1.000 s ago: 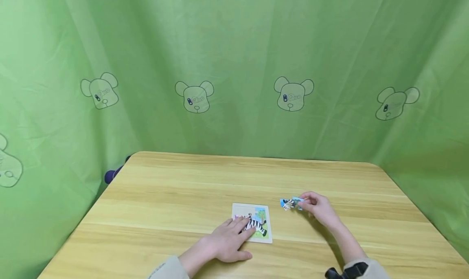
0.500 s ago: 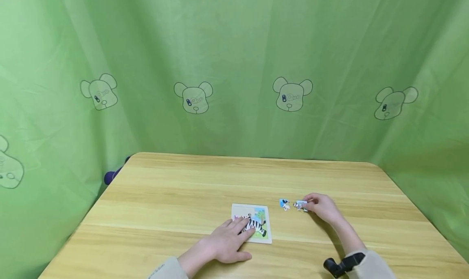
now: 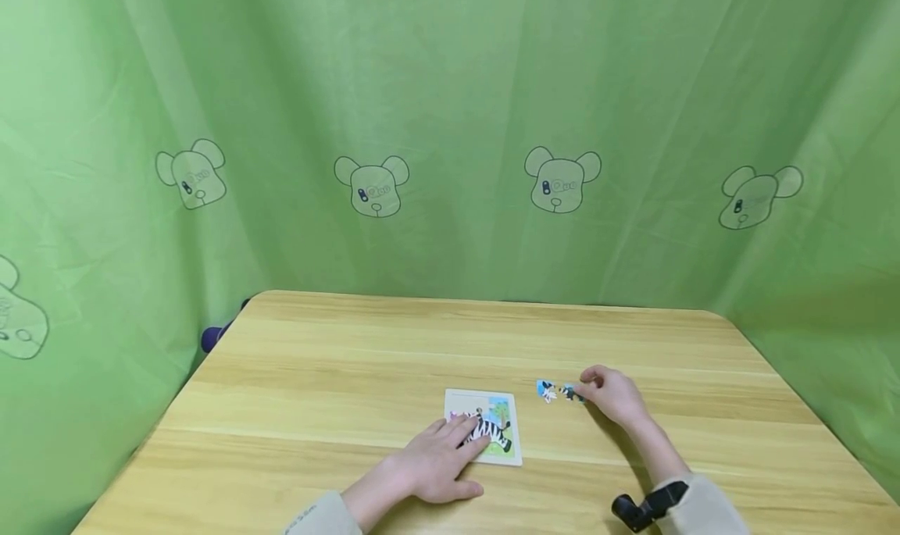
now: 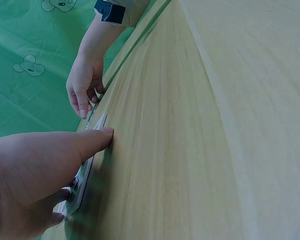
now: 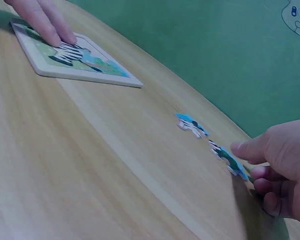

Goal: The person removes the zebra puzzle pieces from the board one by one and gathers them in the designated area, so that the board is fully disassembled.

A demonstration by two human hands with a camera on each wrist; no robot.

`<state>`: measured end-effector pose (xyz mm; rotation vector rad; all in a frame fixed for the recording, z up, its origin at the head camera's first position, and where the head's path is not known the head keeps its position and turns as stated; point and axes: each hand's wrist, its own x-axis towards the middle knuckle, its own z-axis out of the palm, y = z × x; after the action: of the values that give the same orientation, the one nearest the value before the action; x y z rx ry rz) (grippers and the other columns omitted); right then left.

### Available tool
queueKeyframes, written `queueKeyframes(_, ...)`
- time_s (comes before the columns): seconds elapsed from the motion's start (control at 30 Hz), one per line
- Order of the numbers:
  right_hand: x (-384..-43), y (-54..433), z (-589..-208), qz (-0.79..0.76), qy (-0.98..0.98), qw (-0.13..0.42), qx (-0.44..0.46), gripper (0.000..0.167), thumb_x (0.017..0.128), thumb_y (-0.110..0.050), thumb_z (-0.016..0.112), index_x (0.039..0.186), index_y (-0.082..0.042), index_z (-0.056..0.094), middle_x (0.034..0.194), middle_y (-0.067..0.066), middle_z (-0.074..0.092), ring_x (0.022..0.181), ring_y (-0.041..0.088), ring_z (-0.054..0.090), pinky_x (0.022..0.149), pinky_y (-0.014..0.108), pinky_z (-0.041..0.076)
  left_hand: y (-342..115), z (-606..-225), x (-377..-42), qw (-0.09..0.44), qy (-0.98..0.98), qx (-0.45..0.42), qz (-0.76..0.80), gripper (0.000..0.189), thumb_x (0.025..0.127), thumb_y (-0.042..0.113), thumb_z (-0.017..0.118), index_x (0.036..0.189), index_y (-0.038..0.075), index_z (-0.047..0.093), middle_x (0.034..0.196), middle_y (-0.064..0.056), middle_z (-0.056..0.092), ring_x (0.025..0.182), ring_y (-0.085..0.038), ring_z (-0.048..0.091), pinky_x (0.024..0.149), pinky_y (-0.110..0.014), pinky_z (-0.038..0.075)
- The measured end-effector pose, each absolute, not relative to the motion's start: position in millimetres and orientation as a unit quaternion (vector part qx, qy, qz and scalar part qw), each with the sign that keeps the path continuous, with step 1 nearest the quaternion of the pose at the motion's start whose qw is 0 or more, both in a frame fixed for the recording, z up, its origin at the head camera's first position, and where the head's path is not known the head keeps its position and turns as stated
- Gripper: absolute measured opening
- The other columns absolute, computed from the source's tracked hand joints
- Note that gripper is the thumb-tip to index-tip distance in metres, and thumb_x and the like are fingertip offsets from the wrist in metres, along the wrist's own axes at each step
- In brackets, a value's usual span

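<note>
My left hand [image 3: 439, 458] rests with extended fingers on a pale-framed zebra puzzle board [image 3: 501, 458], covering the left part of its picture. In the right wrist view, the board [image 5: 90, 75] shows a striped body beside its fingertips. Farther right, my right hand [image 3: 613, 396] pinches the right end of a small puzzle piece [image 3: 568, 392] between thumb and fingers. This piece [image 5: 225, 154] has blue, dark green and striped areas. Just left of it lies another puzzle piece [image 3: 546, 390], blue with a black-and-white figure, close but apart in the right wrist view.
Both pieces and the board are on a light wooden table [image 3: 337, 363] with rounded far corners. A green curtain [image 3: 450, 246] printed with bear heads hangs behind and along the sides. A dark purple object [image 3: 211, 338] shows beyond the table's left edge.
My right hand drew its piece rightward, away from the other piece, then came slightly back left, with the piece's face turning darker. The left hand and board stayed still.
</note>
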<state>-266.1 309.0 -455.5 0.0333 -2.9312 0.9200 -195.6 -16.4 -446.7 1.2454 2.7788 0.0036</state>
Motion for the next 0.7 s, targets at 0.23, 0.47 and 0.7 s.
queueKeyframes(0.23,-261,271,-449,0.335,-0.938,0.065,0.053,0.036,0.082,-0.015,0.069,0.110,0.005,0.060,0.093,0.010,0.061,0.085,0.025,0.057,0.073,0.039,0.049,-17,-445,-194,0.054,0.913,0.404,-0.005,0.069,0.090,0.057,0.043,0.147,0.021,0.029,0.153,-0.008,0.019,0.138,-0.023,0.019,0.111,-0.039,0.022)
queueKeyframes(0.47,-252,224,-448,0.345,-0.930,0.068,0.111,0.035,0.080,-0.014,0.071,0.111,-0.001,0.065,0.100,0.010,0.061,0.092,0.025,0.056,0.082,0.044,0.048,-13,-446,-196,0.044,0.911,0.410,-0.002,0.071,0.090,0.059,0.041,0.147,0.019,0.028,0.153,-0.010,0.019,0.138,-0.024,0.020,0.111,-0.041,0.022)
queueKeyframes(0.7,-245,203,-460,0.288,-0.946,0.074,0.126,0.032,0.075,-0.019,0.075,0.104,-0.006,0.070,0.102,0.011,0.060,0.098,0.029,0.052,0.086,0.050,0.043,-2,-446,-196,0.061,0.909,0.413,0.001,0.072,0.090,0.061,0.038,0.148,0.021,0.024,0.153,-0.010,0.015,0.139,-0.024,0.016,0.112,-0.041,0.019)
